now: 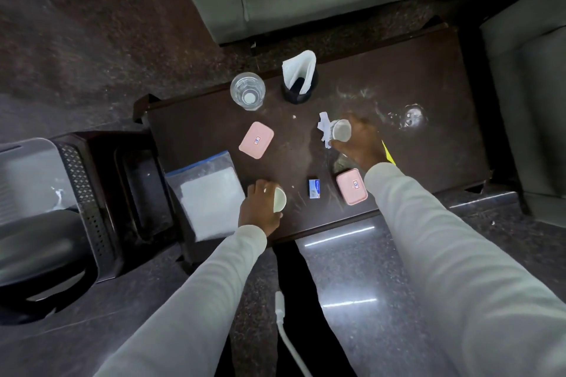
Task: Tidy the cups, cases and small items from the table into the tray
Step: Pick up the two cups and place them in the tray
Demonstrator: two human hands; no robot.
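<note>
Taking the blue box [314, 189] near the table's [428, 101] near edge as the landmark: bare tabletop opens beyond it, a wide lane running toward the far side. Left of the box the left hand [260, 208] with its white cup [279, 200] blocks the near edge, and further left the clear bag [208, 196] covers that corner. Just right of the box a pink case [352, 186] sits close, with the right sleeve [398, 193] above it. Beyond and left, a second pink case [256, 140] lies apart; a glass [247, 90] and a napkin holder [299, 82] stand along the far edge. Beyond and right, the right hand [358, 141] grips a cup [340, 130] beside crumpled paper [324, 128]; far right of that lies open, smeared tabletop
</note>
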